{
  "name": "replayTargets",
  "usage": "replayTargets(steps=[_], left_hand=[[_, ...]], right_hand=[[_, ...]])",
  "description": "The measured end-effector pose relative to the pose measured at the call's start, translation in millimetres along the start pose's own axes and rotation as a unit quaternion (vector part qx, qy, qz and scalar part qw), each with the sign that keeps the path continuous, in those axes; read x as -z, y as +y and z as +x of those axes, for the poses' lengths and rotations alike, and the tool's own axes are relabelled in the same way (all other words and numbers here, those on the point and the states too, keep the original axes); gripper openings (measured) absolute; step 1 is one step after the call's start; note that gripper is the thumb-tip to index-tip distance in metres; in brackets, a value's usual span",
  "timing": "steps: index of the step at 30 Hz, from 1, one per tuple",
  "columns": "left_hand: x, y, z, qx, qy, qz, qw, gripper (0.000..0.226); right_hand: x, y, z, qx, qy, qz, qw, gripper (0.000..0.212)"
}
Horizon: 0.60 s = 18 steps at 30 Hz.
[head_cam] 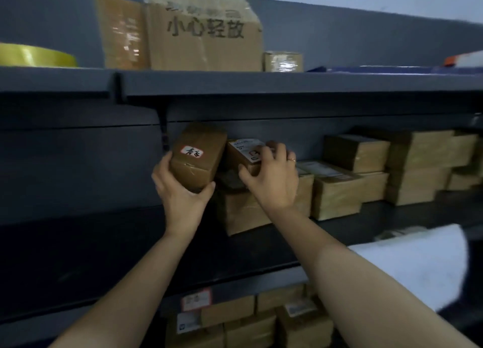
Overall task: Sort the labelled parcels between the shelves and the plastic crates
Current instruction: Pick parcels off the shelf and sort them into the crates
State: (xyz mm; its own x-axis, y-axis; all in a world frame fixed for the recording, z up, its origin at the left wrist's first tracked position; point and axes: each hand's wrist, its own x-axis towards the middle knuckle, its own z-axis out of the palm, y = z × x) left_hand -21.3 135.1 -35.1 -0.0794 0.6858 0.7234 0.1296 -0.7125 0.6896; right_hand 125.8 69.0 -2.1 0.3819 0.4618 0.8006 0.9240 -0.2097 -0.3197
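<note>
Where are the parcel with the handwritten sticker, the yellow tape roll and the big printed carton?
parcel with the handwritten sticker (201, 143), head view, top face.
yellow tape roll (34, 56), head view, outer band.
big printed carton (206, 46), head view, front face.

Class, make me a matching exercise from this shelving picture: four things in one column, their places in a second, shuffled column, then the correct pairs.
Things
1. parcel with the handwritten sticker
2. big box with printed characters
3. yellow tape roll
4. parcel with the printed label

Places
A. top shelf, far left
B. gripped in the left hand
C. under the right hand, on the middle-shelf stack
D. top shelf, middle

Pairs: 1-B, 2-D, 3-A, 4-C
</note>
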Motion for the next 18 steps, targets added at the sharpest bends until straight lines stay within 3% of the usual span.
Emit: replayTargets(steps=[5,13,18], left_hand=[[-91,64,-44,-0.026,-0.050,-0.018,0.998,0.094],[-262,188,-167,-0.031,-0.146,-0.126,0.981,0.092],[-363,259,-264,-0.033,-0.245,-0.207,0.947,0.092]], right_hand=[[62,117,-7,0.002,0.107,-0.019,0.994,0.052],[208,322,-52,-0.047,0.147,-0.082,0.985,0.051],[306,446,-101,-0.114,0.185,-0.139,0.966,0.070]])
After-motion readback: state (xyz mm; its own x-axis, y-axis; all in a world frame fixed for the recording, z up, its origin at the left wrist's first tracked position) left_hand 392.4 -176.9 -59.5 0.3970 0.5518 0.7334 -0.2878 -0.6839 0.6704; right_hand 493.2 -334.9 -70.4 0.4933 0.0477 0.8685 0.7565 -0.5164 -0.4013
